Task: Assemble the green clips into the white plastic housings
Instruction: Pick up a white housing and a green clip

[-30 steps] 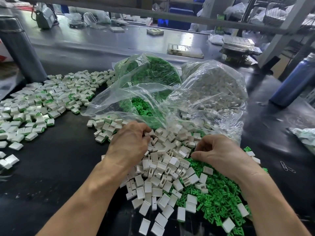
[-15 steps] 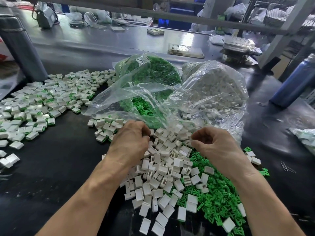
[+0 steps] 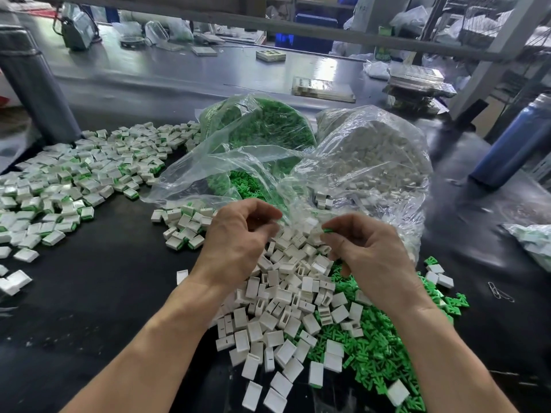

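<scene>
Both hands are hovering above the loose parts, raised off the pile. Right hand (image 3: 369, 251) is pinching 1 green clip (image 3: 328, 230) at the fingertips, tip pointing left toward the other hand, likely lining it up for insertion. Left hand (image 3: 238, 236) is curling its fingers inward; a housing is probably sitting inside but the fingers are hiding it, so I cannot tell what it is gripping. The 2 hands are sitting near each other, not touching.

White housings (image 3: 286, 311) are lying heaped right under the hands, within easy reach. Loose green clips (image 3: 378, 353) are spreading at near right, beside the picking hand. Finished pieces (image 3: 68, 186), white with green showing, are piling at far left, kept well apart from raw stock. A smaller finished cluster (image 3: 182, 225) is lying just left of the left hand.

Behind the hands 2 clear bags are lying open toward the worker: green clip bag (image 3: 262, 126) at left, white housing bag (image 3: 381, 150) at right, spilling onto the pile.

Tabletop (image 3: 98, 293) is dark and glossy. A blue bottle (image 3: 512, 150) is standing at far right, a paper clip (image 3: 501, 293) lying at right. Far side is showing a grey bench with trays and a frame bar overhead; workshop clutter beyond.
</scene>
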{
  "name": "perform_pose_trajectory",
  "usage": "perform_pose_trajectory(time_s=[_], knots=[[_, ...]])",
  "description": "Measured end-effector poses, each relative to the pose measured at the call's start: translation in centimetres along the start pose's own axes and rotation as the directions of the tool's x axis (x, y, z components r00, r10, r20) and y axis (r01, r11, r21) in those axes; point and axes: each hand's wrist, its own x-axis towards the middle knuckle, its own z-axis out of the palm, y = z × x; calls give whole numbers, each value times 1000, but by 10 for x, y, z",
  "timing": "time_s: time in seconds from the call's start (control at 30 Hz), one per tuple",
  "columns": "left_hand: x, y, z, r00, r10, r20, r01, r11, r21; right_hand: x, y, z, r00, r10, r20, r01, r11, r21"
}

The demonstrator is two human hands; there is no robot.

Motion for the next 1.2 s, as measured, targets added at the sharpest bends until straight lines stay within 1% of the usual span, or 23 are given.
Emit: perform_pose_trajectory(time_s=[0.1, 0.2, 0.27, 0.33, 0.43, 0.57, 0.73, 0.8, 0.9, 1.0, 1.2], knots=[[0, 2, 3, 997, -47, 68, 61, 973, -223, -2, -1, 2, 999, -37, 2, 37, 997, 72], [-2, 2, 7, 991, -43, 124, 88, 921, -379, -4, -3, 4, 997, -70, 15, 68, 992, 105], [-2, 2, 10, 987, -57, 151, 124, 868, -481, -4, -4, 6, 996, -89, 15, 86, 986, 140], [-3, 3, 13, 981, -68, 181, 160, 811, -563, -4, -4, 8, 995, -96, 13, 92, 982, 167], [-5, 4, 16, 975, -67, 210, 186, 762, -620, -4, -4, 9, 995, -100, 13, 96, 979, 182], [-5, 7, 17, 974, -71, 217, 195, 754, -628, -3, -4, 10, 995, -101, 2, 98, 972, 215], [-6, 8, 15, 965, -92, 244, 221, 789, -573, -3, -4, 10, 994, -112, 8, 107, 964, 244], [-7, 8, 16, 968, -89, 234, 206, 817, -539, -4, -4, 10, 992, -124, 10, 118, 961, 248], [-7, 4, 15, 981, -57, 188, 131, 901, -413, -5, -6, 9, 992, -130, 3, 125, 962, 242], [-7, 2, 14, 984, -24, 175, 85, 934, -347, -6, -9, 10, 991, -133, 2, 128, 956, 263], [-8, 5, 14, 985, 5, 172, 63, 919, -388, -7, -9, 8, 997, -76, -12, 75, 931, 358]])
